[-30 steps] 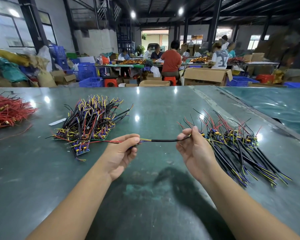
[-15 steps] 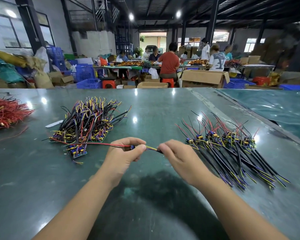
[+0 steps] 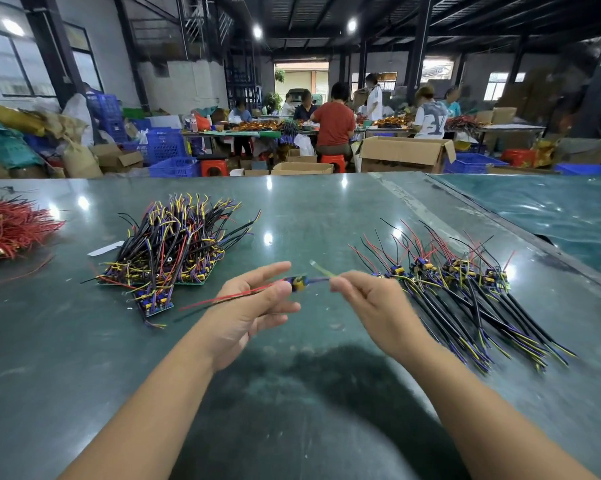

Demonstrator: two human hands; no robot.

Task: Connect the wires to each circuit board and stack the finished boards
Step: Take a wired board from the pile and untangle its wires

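Board in hand: we hold a small circuit board (image 3: 298,283) in the air above the table (image 3: 326,209), between our two hands, its red wire (image 3: 222,299) trailing left.
Left hand (image 3: 250,306): fingers mostly straight and spread; the thumb and fingertip seem to press the board's left end. It is blurred, so we judge this loosely.
Right hand (image 3: 368,299): fingers curled, pinching the yellow and purple wires (image 3: 321,271) just beside the board.
Handling: we judge the board light and stiff but delicate at its joints; the wires are limp and springy. Best to hold the board by its edges and each wire close to its tip.
Piles: finished boards (image 3: 465,278) lie to the right, unwired boards (image 3: 170,251) to the left.
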